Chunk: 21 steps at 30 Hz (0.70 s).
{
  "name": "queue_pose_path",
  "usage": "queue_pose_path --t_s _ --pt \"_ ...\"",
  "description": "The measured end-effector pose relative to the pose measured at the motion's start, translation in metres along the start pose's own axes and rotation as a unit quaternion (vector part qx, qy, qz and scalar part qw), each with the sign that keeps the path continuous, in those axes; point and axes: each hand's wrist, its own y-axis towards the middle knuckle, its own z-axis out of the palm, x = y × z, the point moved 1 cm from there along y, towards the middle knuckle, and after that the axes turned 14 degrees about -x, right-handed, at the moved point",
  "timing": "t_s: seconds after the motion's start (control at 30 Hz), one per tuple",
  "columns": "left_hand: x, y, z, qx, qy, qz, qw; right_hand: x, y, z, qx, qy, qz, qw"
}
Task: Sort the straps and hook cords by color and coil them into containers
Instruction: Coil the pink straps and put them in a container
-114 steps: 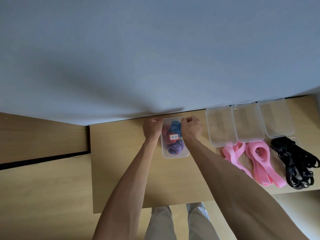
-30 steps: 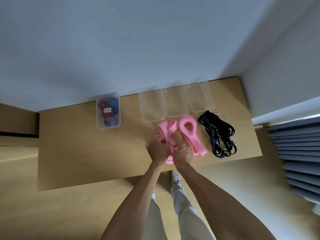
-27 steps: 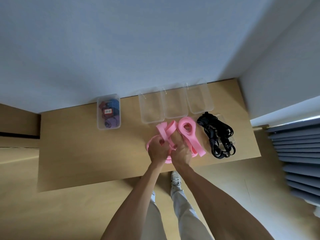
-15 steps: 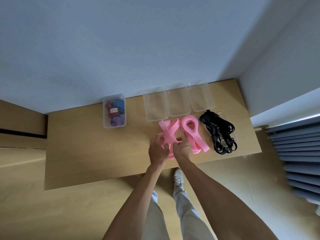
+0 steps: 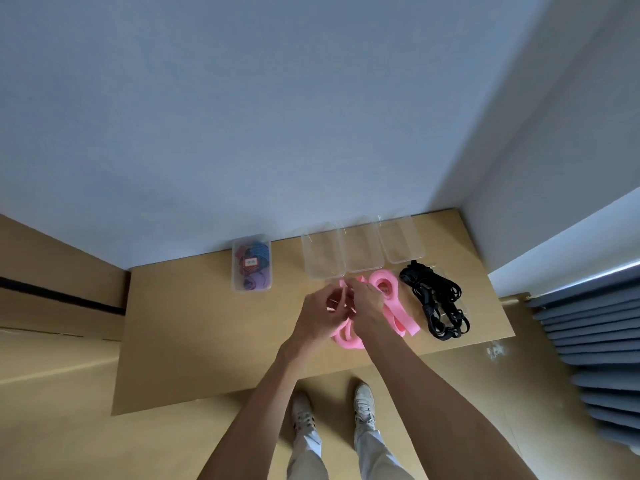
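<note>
My left hand and my right hand are close together above the table, both gripping a pink strap whose loop hangs below them. A second pink strap lies coiled just to the right. A tangle of black hook cords lies further right. Three clear containers stand in a row at the back with nothing in them. A fourth clear container on the left holds red, blue and purple cords.
The wooden table stands against a grey wall, in a corner on the right. Its front edge is near my shoes. A blue pleated curtain hangs at the far right.
Both hands left the filled container on the left and took hold of the pink strap. In the last second they lifted it off the table and drew it together.
</note>
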Motion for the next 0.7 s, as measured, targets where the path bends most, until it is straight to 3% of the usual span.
queue_pose_path --t_s 0.1,0.27,0.37,0.53,0.7 --pt "-0.020 0.014 -0.023 -0.053 -0.017 -0.052 0.997 0.022 -0.024 0.003 0.054 0.008 -0.047 0.997" --pt "-0.058 0.042 -0.061 -0.066 -0.202 -0.165 0.963 0.072 -0.061 0.019 0.122 -0.011 -0.229 0.966" --pt "-0.083 0.052 -0.085 -0.065 -0.234 -0.152 0.958 0.092 -0.081 0.028 0.124 -0.016 -0.294 0.948" --pt "-0.107 0.066 -0.111 -0.069 -0.267 -0.114 0.954 0.116 -0.103 0.039 0.122 0.014 -0.324 0.938" --pt "-0.112 0.086 -0.136 -0.141 -0.275 -0.100 0.946 0.137 -0.121 0.059 0.065 0.036 -0.356 0.931"
